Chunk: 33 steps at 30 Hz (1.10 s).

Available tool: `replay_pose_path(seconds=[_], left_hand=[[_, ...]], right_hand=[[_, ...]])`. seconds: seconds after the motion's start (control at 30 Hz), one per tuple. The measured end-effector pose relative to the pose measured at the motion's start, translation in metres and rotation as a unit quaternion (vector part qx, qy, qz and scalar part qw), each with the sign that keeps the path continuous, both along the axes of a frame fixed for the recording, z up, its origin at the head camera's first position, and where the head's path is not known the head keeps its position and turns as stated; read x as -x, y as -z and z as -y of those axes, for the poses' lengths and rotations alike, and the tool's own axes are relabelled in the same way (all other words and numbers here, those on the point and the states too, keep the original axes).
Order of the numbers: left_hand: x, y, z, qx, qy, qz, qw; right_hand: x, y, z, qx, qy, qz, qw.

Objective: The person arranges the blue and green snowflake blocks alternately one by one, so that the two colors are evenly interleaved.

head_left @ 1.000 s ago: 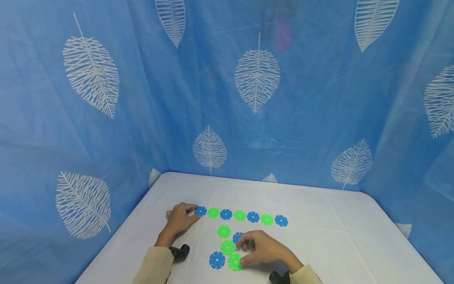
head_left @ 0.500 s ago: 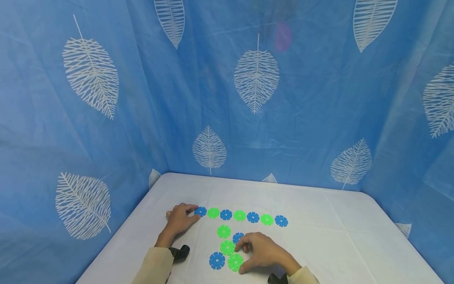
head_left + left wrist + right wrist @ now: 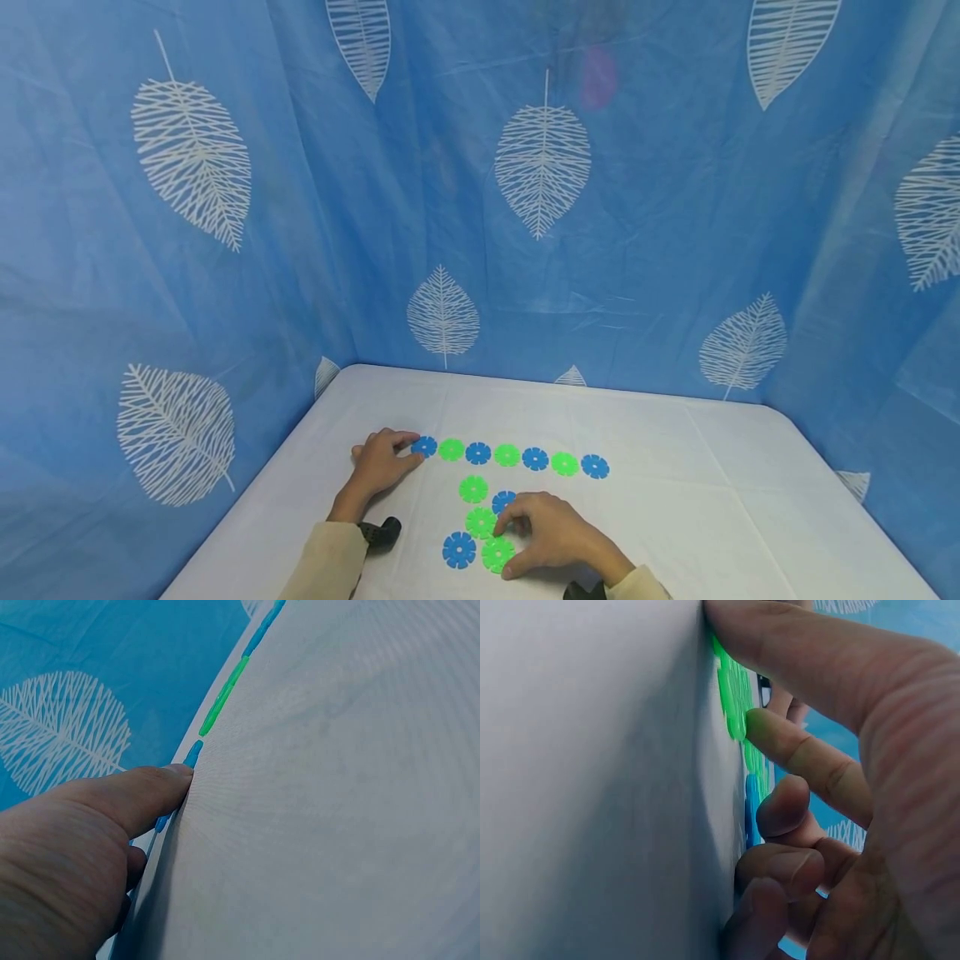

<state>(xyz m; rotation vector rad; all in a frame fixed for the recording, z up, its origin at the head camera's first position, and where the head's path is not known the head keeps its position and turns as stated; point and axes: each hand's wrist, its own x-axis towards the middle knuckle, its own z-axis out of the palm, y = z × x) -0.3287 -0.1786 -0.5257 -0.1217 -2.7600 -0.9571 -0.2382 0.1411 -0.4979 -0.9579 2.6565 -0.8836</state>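
Observation:
In the head view my left hand (image 3: 382, 462) has thumb and index finger at opposite edges of a blue interlocking disc (image 3: 424, 447), the leftmost of a row. The left wrist view shows that thumb pressed to the disc's edge (image 3: 194, 753). Nearer the front, my right hand (image 3: 555, 529) spans a green interlocking disc (image 3: 497, 555) between thumb and index finger, the disc flat on the table. In the right wrist view the index fingertip meets the green disc (image 3: 731, 705), and the other fingers are curled. Part of a blue disc (image 3: 502, 502) is hidden behind the right hand.
Green and blue discs alternate along the row, ending at a blue disc (image 3: 595, 467) on the right. Below it lie two green discs, one upper (image 3: 473, 489) and one lower (image 3: 481, 523), and a blue disc (image 3: 459, 550). A leaf-patterned blue curtain surrounds the white table (image 3: 675, 483).
The right hand has shifted slightly left and toward the front, its index finger coming down to the front green disc's upper edge. The left hand and the discs stay nearly still.

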Motion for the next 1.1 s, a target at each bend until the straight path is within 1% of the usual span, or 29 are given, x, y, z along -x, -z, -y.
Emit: replay_pose_path(seconds=[0.1,0.23,0.73,1.1], left_hand=[[-0.0005,-0.0012,-0.0005,0.000,0.001,0.000,1.0000],[-0.0009,-0.0025,-0.0008,0.001,0.001,-0.001,1.0000],[-0.0031,-0.0042,-0.0026,0.008,0.000,0.001,1.0000],[-0.0019,-0.0028,-0.0027,0.006,-0.002,0.000,1.0000]], right_hand=[[-0.0005,0.0005,0.0013,-0.004,-0.007,-0.012,0.9999],[-0.0005,0.0015,0.0016,-0.007,-0.006,-0.015,0.9998],[0.0000,0.0032,0.0021,0.001,-0.001,-0.012,0.9999],[-0.0001,0.0030,0.0018,0.002,-0.002,-0.012,0.9999]])
